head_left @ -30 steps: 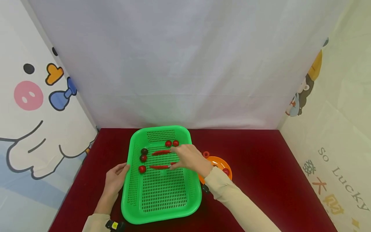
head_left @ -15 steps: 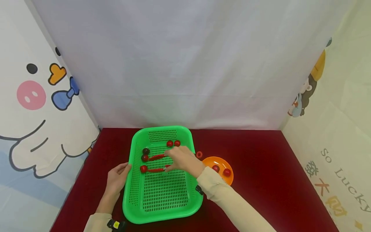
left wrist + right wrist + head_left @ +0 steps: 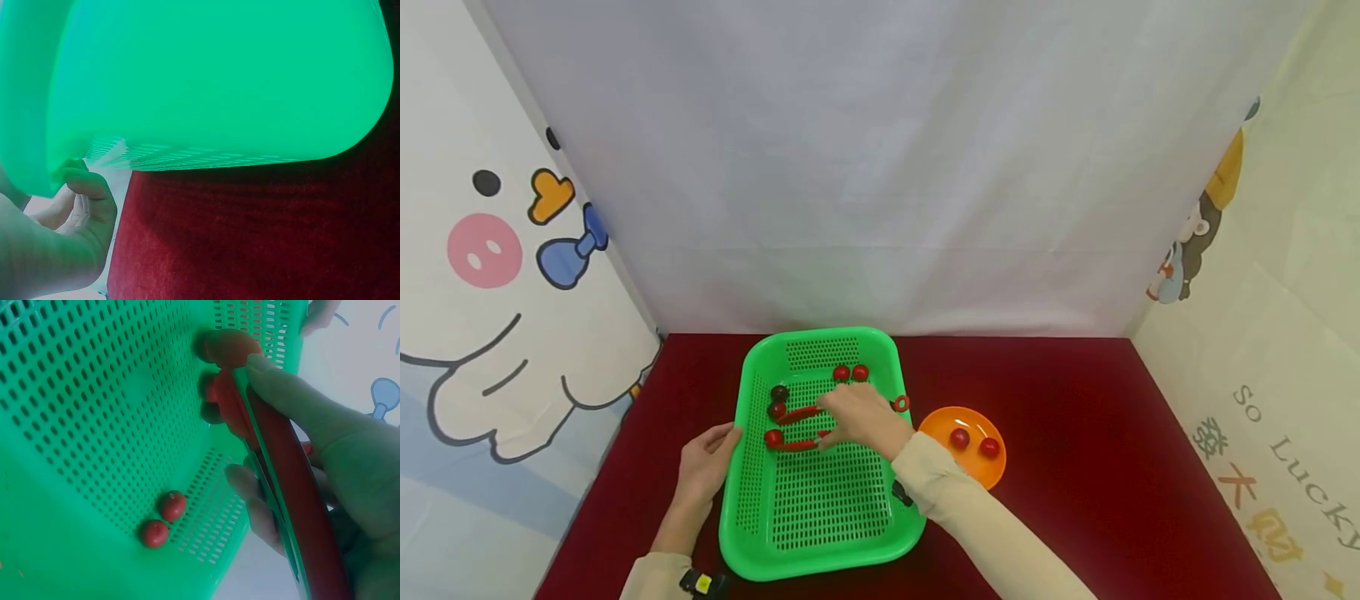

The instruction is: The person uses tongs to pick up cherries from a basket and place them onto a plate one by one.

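Observation:
A green perforated basket (image 3: 827, 557) stands on the table. My left hand (image 3: 700, 471) grips its left rim, thumb and fingers bent there in the left wrist view. My right hand (image 3: 865, 417) reaches over the basket and holds red tongs (image 3: 299, 500) around their metal-edged arms. The spread tong tips point left at the cherry tomatoes by the left wall. One tip reaches the nearer red tomato (image 3: 773, 438); the other is right beside a dark red tomato (image 3: 777, 410). A blackish tomato (image 3: 780, 392) lies just beyond. Two more red tomatoes (image 3: 164, 519) sit near the far wall.
An orange plate (image 3: 944, 419) with two red tomatoes (image 3: 974, 442) stands right of the basket, partly behind my right sleeve (image 3: 985, 525). A dark red cloth (image 3: 1052, 442) covers the table. Fabric walls (image 3: 880, 167) enclose the back and both sides.
My right hand has moved left with the tongs, their tips now up against the left-hand tomatoes. More of the orange plate shows. My left hand stays on the rim.

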`<state>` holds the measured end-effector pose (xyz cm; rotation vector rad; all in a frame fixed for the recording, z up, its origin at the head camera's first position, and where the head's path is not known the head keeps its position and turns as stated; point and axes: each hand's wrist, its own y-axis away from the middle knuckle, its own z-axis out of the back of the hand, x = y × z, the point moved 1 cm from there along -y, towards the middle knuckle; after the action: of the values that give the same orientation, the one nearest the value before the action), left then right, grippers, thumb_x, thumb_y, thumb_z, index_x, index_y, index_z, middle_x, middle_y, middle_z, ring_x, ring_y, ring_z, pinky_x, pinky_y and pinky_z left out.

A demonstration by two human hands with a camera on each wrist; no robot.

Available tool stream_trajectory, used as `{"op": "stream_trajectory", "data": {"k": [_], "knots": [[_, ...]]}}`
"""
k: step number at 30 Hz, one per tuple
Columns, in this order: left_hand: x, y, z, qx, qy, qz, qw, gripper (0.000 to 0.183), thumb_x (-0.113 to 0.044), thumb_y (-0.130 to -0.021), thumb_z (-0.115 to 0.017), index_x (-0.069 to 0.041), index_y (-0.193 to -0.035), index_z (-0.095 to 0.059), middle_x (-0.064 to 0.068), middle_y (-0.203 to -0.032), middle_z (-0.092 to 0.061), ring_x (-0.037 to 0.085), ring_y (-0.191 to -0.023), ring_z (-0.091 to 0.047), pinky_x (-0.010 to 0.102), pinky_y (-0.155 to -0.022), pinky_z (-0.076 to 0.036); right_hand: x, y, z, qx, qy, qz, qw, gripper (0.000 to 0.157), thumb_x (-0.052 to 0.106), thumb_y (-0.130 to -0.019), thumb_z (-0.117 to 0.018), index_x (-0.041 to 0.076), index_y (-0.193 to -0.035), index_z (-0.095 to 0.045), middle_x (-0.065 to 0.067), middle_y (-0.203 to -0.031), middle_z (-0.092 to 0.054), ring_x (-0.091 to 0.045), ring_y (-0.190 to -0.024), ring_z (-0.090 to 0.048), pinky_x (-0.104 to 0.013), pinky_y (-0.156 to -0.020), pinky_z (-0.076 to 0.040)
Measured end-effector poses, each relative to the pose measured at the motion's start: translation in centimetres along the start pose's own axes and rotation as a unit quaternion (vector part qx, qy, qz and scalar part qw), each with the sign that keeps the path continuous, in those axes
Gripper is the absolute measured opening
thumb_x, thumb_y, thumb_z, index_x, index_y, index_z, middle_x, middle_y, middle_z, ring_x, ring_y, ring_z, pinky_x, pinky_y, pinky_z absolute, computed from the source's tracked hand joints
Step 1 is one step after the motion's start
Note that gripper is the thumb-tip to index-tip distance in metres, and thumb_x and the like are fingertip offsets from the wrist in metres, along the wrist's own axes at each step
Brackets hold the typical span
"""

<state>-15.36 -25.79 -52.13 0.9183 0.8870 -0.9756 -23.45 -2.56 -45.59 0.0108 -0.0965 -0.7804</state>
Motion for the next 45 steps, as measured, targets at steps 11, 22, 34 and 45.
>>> {"op": "stream_trajectory", "data": {"k": [11, 22, 34, 45], "knots": [[0.0, 0.0, -0.1, 0.003, 0.017, 0.000, 0.9999, 0.048, -0.030, -0.109, -0.054, 0.004, -0.142, -0.056, 0.027, -0.138, -0.060, 0.000, -0.088, -0.060, 0.020, -0.075, -0.051, 0.0, -0.7, -1.1, -0.005, 0.001, -0.001, 1.000, 0.044, 0.049, -0.076, -0.091, 0.017, -0.104, -0.079, 0.009, -0.065, -0.054, -0.006, -0.056, -0.030, -0.019, -0.048, -0.026], [0.0, 0.0, -0.3, 0.004, 0.023, 0.002, 0.9997, 0.049, -0.031, -0.109, -0.055, 0.005, -0.142, -0.056, 0.027, -0.137, -0.060, 0.000, -0.088, -0.060, 0.021, -0.075, -0.052, -0.2, -0.5, -1.7, 0.003, -0.014, -0.004, 1.000, 0.042, 0.049, -0.078, -0.089, 0.018, -0.104, -0.080, 0.010, -0.067, -0.058, -0.005, -0.055, -0.036, -0.018, -0.048, -0.030], [0.3, -0.2, -0.1, 0.005, 0.022, 0.002, 0.9997, 0.051, -0.032, -0.109, -0.054, 0.005, -0.144, -0.054, 0.028, -0.138, -0.059, 0.001, -0.088, -0.062, 0.021, -0.074, -0.052, -0.8, 0.3, -1.0, -0.006, -0.028, -0.005, 1.000, 0.042, 0.050, -0.078, -0.089, 0.016, -0.100, -0.079, 0.009, -0.057, -0.047, -0.006, -0.054, -0.032, -0.019, -0.049, -0.030], [0.4, -0.2, -0.1, 0.000, 0.013, 0.005, 0.9999, 0.050, -0.032, -0.109, -0.054, 0.004, -0.143, -0.055, 0.028, -0.138, -0.059, 0.001, -0.088, -0.060, 0.021, -0.074, -0.051, -1.6, 2.1, -0.1, -0.019, -0.040, -0.013, 0.999, 0.053, 0.055, -0.077, -0.086, 0.018, -0.114, -0.080, 0.008, -0.083, -0.074, -0.003, -0.056, -0.044, -0.016, -0.050, -0.038]]}}
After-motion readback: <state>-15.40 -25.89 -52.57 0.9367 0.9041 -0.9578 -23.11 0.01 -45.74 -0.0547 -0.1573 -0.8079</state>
